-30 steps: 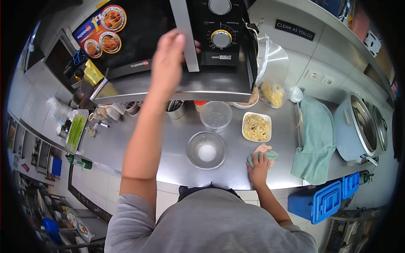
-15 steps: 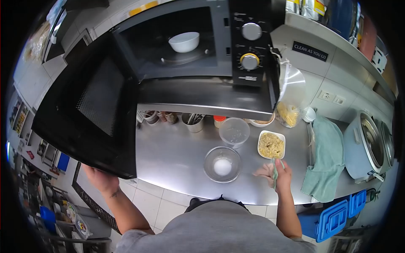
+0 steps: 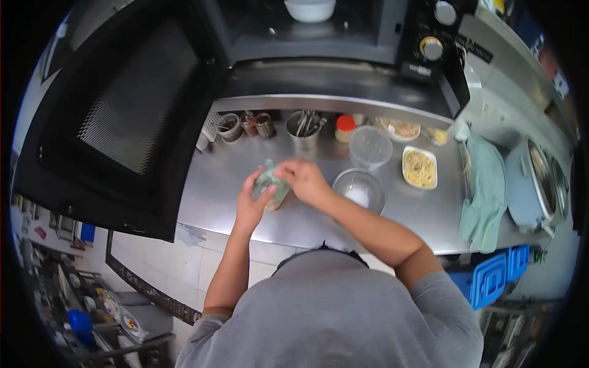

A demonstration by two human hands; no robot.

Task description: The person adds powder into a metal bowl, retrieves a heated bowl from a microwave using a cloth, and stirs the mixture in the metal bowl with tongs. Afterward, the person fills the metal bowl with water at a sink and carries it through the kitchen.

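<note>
Above the counter's front left part, both hands are closed on a small green-topped plastic bag [image 3: 274, 181] with something pale pinkish at its lower end. My left hand [image 3: 250, 202] grips it from the left side. The fingers of my right hand [image 3: 305, 179] pinch its green upper part from the right. Blur keeps the exact contents unclear. Right of my hands, a steel bowl [image 3: 375, 195] holds a white round thing, partly hidden by my right forearm. Behind that bowl stands a clear plastic tub [image 3: 370, 147].
The microwave door [image 3: 116, 122] hangs wide at the left, with a white bowl [image 3: 310, 8] inside. A square dish of yellowish chopped food [image 3: 419, 167] is at the right. Along the back are a steel utensil pot [image 3: 304, 138], a red-lidded jar [image 3: 345, 127] and a green towel [image 3: 485, 190].
My left hand has left the microwave door and now grips the bag. My right hand has carried the bag leftward across the counter. The view has tilted down.
</note>
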